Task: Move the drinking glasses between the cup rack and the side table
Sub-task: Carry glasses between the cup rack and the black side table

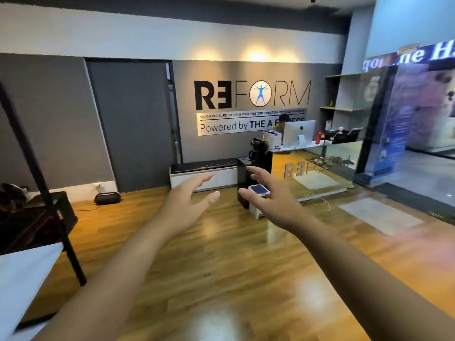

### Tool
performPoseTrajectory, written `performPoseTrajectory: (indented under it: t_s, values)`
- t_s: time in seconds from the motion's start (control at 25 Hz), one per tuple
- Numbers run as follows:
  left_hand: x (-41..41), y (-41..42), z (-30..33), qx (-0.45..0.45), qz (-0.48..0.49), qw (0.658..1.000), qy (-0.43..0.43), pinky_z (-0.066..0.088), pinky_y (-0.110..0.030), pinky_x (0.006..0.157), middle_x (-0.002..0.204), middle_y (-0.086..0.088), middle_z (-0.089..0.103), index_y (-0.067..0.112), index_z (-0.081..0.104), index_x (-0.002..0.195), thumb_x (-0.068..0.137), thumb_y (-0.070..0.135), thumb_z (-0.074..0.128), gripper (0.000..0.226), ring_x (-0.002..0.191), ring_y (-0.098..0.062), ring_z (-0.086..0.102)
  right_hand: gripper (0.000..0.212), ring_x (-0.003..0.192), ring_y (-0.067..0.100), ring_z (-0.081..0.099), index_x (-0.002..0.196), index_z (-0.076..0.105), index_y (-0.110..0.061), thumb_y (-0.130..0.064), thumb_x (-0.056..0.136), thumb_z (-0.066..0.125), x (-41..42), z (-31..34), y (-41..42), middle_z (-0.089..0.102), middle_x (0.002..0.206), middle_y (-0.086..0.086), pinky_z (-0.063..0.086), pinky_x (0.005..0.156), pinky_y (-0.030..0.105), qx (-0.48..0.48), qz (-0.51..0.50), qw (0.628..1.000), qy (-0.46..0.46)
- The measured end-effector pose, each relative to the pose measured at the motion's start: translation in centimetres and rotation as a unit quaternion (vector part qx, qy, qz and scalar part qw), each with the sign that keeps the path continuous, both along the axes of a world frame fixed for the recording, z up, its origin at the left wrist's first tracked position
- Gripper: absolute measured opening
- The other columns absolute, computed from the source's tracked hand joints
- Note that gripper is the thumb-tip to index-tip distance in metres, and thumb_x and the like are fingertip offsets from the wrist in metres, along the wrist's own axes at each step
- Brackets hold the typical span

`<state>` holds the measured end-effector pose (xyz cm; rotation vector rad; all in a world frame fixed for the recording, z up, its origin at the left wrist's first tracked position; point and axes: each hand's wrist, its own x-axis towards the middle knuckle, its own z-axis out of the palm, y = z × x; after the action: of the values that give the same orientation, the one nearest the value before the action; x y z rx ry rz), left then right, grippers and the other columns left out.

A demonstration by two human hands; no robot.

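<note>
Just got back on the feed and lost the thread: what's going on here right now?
Nobody is handling anything. The person's left hand and right hand are both stretched out in front with fingers spread, holding nothing, above the wooden floor. No drinking glasses or cup rack are in view; ahead is a reception desk with a computer monitor.
</note>
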<state>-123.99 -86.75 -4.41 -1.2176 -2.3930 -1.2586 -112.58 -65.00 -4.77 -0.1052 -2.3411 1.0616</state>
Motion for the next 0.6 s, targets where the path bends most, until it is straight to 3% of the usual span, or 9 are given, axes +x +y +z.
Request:
performPoseTrajectory:
  t_s: [0.28, 0.6]
  values:
    - [-3.2, 16.9, -1.3, -0.013, -0.093, 0.996, -0.009, 0.038, -0.027, 0.11, 0.149, 0.018, 0.053, 0.04, 0.048, 0.15, 0.098, 0.045, 0.065, 0.054, 0.134, 0.001, 0.047, 0.07, 0.134, 0.006, 0.046, 0.156, 0.041, -0.038, -0.056, 0.094, 0.068, -0.2, -0.7, 14.2, 0.053, 0.151, -0.005, 0.046, 0.108, 0.039, 0.011, -0.093, 0.996, 0.001]
    - [-5.8, 37.6, 0.8, 0.001, -0.161, 0.987, -0.011, 0.04, -0.036, 0.113, 0.152, 0.023, 0.049, 0.045, 0.045, 0.151, 0.097, 0.052, 0.062, 0.057, 0.139, -0.001, 0.044, 0.071, 0.132, 0.002, 0.045, 0.156, 0.041, -0.038, -0.057, 0.093, 0.068, 0.5, 0.1, 32.4, 0.052, 0.152, -0.007, 0.048, 0.107, 0.038, 0.028, -0.151, 0.988, -0.001]
